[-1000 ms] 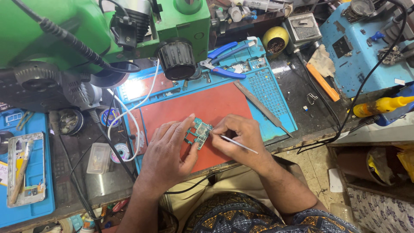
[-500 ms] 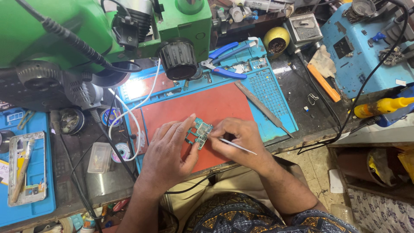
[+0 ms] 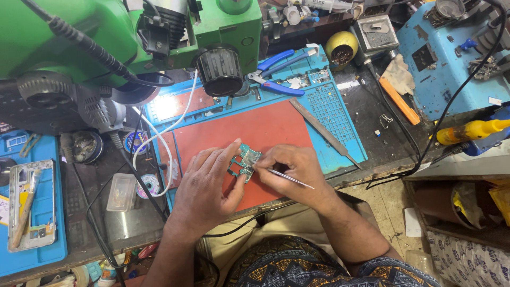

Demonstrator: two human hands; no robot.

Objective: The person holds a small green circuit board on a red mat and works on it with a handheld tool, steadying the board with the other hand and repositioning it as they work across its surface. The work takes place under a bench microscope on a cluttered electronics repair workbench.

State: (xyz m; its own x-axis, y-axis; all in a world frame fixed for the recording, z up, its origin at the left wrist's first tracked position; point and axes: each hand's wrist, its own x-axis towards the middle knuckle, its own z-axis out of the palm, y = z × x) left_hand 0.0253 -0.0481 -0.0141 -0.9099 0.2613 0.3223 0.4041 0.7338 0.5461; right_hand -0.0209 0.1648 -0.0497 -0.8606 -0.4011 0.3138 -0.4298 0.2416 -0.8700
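A small green circuit board (image 3: pixel 244 161) lies on the red pad (image 3: pixel 234 135) of a blue work mat (image 3: pixel 324 101). My left hand (image 3: pixel 207 188) holds the board by its left edge, with thumb and fingers pinching it. My right hand (image 3: pixel 297 170) grips thin metal tweezers (image 3: pixel 289 179) whose tip touches the board's right side. Both forearms reach in from the bottom of the view.
A green microscope (image 3: pixel 127 37) with black knobs hangs over the mat's back left. Blue-handled pliers (image 3: pixel 276 72) and a flat metal file (image 3: pixel 324 133) lie on the mat. A phone frame (image 3: pixel 29 204) rests on a second blue mat at left. White cable (image 3: pixel 164 133) loops nearby.
Both hands stay on the board; the fingers and tweezers have shifted only slightly.
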